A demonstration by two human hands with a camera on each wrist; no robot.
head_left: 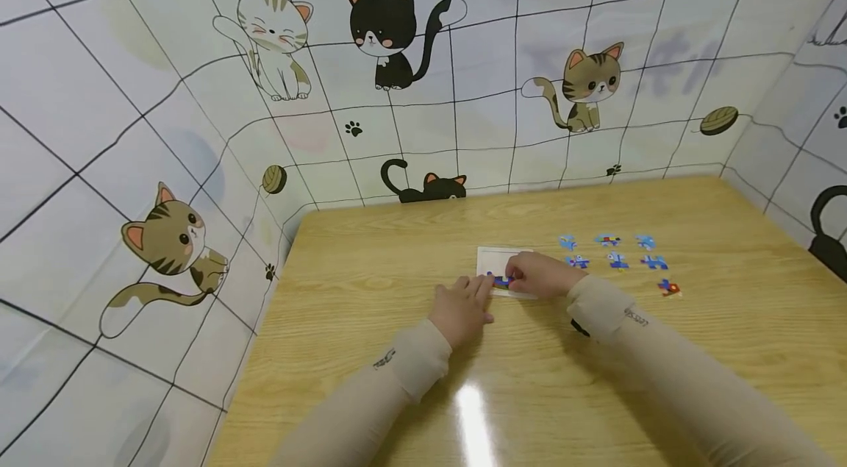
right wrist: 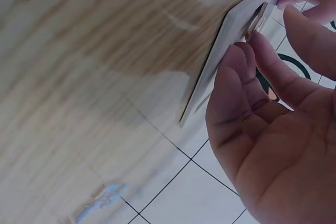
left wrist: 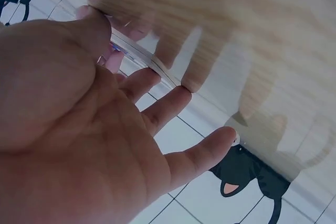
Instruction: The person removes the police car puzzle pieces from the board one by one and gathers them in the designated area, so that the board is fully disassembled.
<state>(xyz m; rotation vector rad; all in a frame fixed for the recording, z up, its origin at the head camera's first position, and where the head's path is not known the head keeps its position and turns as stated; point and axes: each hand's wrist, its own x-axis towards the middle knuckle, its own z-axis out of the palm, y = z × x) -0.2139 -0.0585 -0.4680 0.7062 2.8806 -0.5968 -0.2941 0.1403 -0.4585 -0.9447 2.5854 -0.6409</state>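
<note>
A white puzzle tray (head_left: pixel 488 257) lies flat on the table, with blue and yellow puzzle pieces (head_left: pixel 501 282) along its near edge. My right hand (head_left: pixel 544 274) is over the tray's right side, thumb and fingertips at a small puzzle piece (right wrist: pixel 256 22) that tilts up from the tray in the right wrist view. That piece is mostly covered by my fingers in the head view. At the tray's near left corner, my left hand (head_left: pixel 461 311) rests with spread fingers. Its fingertips (left wrist: pixel 184 94) touch the tray's edge and the tabletop in the left wrist view.
Several loose puzzle pieces (head_left: pixel 617 260) are laid out in rows right of the tray, and one red and blue piece (head_left: pixel 669 287) lies nearer. The wooden table (head_left: pixel 370 261) meets a wall (head_left: pixel 490 107) printed with cats at the back. Something small and black (head_left: pixel 579 329) shows under my right wrist.
</note>
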